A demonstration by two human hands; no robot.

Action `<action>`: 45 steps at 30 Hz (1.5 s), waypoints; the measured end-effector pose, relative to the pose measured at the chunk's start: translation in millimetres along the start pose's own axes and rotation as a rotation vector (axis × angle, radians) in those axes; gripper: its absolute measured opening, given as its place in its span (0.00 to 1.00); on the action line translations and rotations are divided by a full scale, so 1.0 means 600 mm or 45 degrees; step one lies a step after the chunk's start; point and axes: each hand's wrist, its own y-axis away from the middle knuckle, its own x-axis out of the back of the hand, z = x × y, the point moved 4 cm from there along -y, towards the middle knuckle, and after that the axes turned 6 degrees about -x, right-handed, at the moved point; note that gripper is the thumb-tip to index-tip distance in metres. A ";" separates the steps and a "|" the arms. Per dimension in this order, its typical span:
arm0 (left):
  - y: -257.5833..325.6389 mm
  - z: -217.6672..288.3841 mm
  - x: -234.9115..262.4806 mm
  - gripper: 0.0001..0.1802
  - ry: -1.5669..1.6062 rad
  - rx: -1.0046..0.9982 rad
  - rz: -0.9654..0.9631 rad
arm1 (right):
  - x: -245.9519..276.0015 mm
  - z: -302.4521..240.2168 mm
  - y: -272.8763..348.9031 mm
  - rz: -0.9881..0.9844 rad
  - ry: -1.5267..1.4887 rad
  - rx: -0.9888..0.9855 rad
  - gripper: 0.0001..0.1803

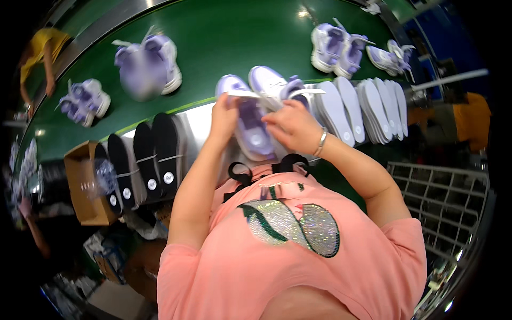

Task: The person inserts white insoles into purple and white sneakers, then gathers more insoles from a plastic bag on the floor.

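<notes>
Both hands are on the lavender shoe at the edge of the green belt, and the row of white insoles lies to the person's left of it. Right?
Not quite. The head view shows the left hand and right hand on the lavender shoe at the edge of the green belt, but the white insoles lie to the person's right. The row on the left is black insoles.

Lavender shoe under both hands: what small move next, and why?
Probably press the insole flat inside the lavender shoe: the left hand and right hand both sit at its opening, with white insoles stacked beside it.
</notes>
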 end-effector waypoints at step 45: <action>-0.030 0.086 -0.187 0.13 -0.536 -0.067 -0.244 | 0.014 0.118 0.058 -0.332 0.689 -0.551 0.16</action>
